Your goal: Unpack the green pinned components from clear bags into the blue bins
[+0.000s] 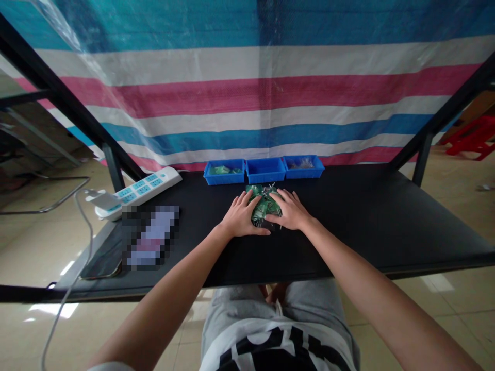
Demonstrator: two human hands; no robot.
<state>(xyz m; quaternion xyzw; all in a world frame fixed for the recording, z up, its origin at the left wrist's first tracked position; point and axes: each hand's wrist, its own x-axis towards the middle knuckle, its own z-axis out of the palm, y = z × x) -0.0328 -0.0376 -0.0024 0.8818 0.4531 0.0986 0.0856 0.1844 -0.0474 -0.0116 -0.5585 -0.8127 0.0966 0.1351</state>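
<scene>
A loose pile of small green circuit boards (261,208) with thin silvery pins or leads lies on the black table, between my two hands. My left hand (242,215) rests against the left side of the pile, fingers spread and thumb stretched along its near edge. On the right side, my right hand (291,210) lies over the pile's edge with its fingers apart. Both palms face down, and neither hand is closed around a piece. Parts of the pile are hidden under the fingers.
Behind the pile stand three blue bins: the left bin (224,180) holds green pieces, the middle bin (265,178) shows its bare floor, the right bin (303,174) holds small thin parts. A white power strip (145,189) and a blurred-out phone-like object (154,237) lie left on the black table (371,221).
</scene>
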